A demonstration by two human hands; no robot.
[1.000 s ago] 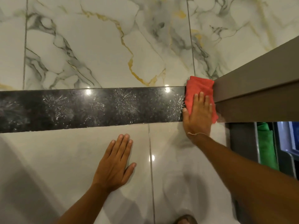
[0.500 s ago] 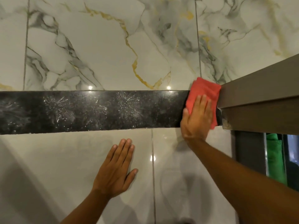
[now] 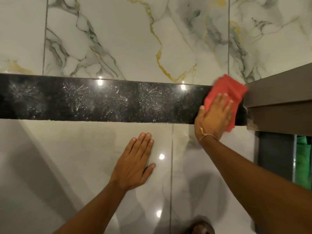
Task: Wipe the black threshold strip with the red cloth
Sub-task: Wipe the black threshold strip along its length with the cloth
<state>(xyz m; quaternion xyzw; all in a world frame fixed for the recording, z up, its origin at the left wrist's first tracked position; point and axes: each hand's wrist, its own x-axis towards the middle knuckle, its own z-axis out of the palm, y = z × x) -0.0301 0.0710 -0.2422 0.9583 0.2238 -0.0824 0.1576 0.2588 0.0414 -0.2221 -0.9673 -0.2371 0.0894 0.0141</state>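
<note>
Glossy marble-patterned floor tiles (image 3: pixel 135 39) with grey and gold veins fill the top of the view, and plainer pale tiles (image 3: pixel 67 157) lie nearer the person. Between them runs the black threshold strip (image 3: pixel 109 102), speckled with whitish starburst smears; its left end is cut off by the frame edge. At its right end the red cloth (image 3: pixel 226 90) lies flat on the strip, touching a brown door frame (image 3: pixel 278 98). The right hand (image 3: pixel 213 117) presses down on the cloth, palm flat, fingers (image 3: pixel 219 100) held close together and extended, hiding much of the fabric beneath. A thin string circles that wrist. The left hand (image 3: pixel 135 164) rests flat on the pale tile, near the strip but apart from it, fingers together, thumb splayed. Something green (image 3: pixel 303 159) shows at the right edge, partly cut off and hard to identify. A dark rounded shape at the bottom edge is too cropped to tell.
</note>
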